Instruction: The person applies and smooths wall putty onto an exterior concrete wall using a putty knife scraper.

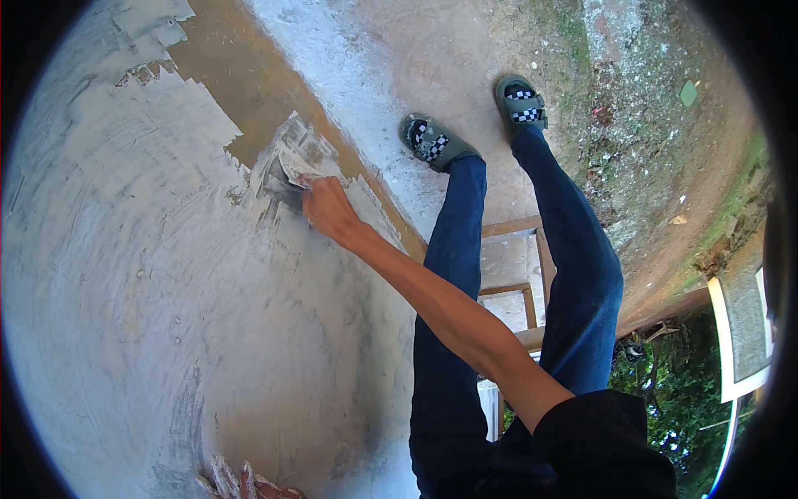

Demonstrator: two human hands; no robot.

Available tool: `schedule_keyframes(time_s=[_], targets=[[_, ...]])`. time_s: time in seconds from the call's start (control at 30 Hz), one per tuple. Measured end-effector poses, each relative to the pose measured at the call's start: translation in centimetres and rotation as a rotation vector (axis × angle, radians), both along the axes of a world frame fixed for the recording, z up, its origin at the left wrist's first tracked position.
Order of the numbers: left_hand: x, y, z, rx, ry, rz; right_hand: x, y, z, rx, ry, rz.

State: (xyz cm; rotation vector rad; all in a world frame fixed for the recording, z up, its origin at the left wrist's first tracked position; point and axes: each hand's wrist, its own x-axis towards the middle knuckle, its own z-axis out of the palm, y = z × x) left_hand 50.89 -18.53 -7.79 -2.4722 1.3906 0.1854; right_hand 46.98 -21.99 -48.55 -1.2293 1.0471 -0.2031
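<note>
My right hand is closed round a putty knife, whose flat grey blade carries a thick white smear of putty. The blade lies against the wall, on the border between the white coat and a strip of brown bare surface. Ridges of fresh putty show just beyond the blade. At the lower edge, my left hand is partly cut off by the frame. Its fingers are crusted with white putty and spread apart near the wall; the palm is hidden.
My legs in blue jeans straddle a wooden frame with rungs. Grey sandals are on my feet over checkered socks. White-spattered concrete floor runs along the wall, with mossy ground beyond. Green plants appear at lower right.
</note>
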Motion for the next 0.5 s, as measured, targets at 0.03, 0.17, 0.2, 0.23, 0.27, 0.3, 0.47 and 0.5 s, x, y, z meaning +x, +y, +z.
schedule_keyframes(time_s=[0.03, 0.17, 0.2, 0.23, 0.27, 0.3, 0.47, 0.5], targets=[[0.0, -0.2, -0.1, -0.002, -0.002, 0.000, 0.1, -0.4, -0.1, 0.002, 0.000, -0.002], [0.1, -1.1, -0.1, -0.007, -0.025, -0.003, 0.7, -1.3, 1.4, 0.146, 0.024, 0.050], [0.1, -1.2, -0.1, -0.008, -0.035, -0.006, 0.9, -1.3, 2.3, 0.081, -0.017, 0.023], [-0.1, -1.5, -0.2, -0.013, -0.028, 0.001, 0.5, -1.6, 1.4, 0.080, -0.007, 0.028], [-0.3, -1.6, -0.4, -0.020, -0.014, 0.007, 0.2, -2.0, -0.4, 0.126, 0.049, 0.104], [-0.5, -1.8, -0.6, -0.028, 0.002, 0.015, -0.5, -2.2, -1.8, 0.173, 0.107, 0.180], [0.1, -2.9, 0.7, -0.022, -0.059, -0.004, 0.0, -2.5, -0.3, 0.169, 0.005, 0.188], [0.2, -2.5, 1.0, -0.011, -0.065, 0.004, -1.0, -2.6, 0.2, 0.134, -0.068, 0.179]])
